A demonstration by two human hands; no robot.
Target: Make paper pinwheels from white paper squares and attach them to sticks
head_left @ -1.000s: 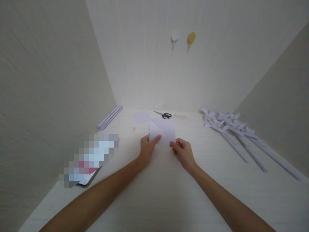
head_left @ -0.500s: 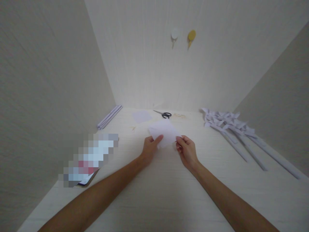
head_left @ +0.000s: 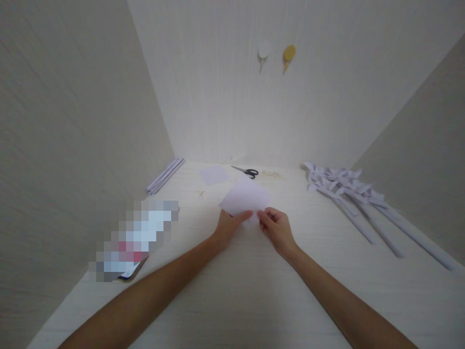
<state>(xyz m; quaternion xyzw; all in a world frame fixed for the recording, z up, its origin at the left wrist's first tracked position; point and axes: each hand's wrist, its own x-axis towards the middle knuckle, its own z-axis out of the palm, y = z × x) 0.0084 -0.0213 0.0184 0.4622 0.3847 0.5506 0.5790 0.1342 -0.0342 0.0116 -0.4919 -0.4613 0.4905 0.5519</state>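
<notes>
Left hand (head_left: pixel 227 228) and right hand (head_left: pixel 278 228) pinch paper sheet (head_left: pixel 244 196) between fingers, likely to steady it; scissors (head_left: pixel 244 170) lie just beyond fingers.

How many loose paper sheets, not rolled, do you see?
2: the held sheet in the left hand, with the right hand at its edge; another sheet on the table, left of the scissors. Others may be hidden.

held paper (head_left: pixel 246 196): lilac-white | scissor handles (head_left: pixel 247 171): black | tabletop (head_left: pixel 232 291): white, streaked
</notes>
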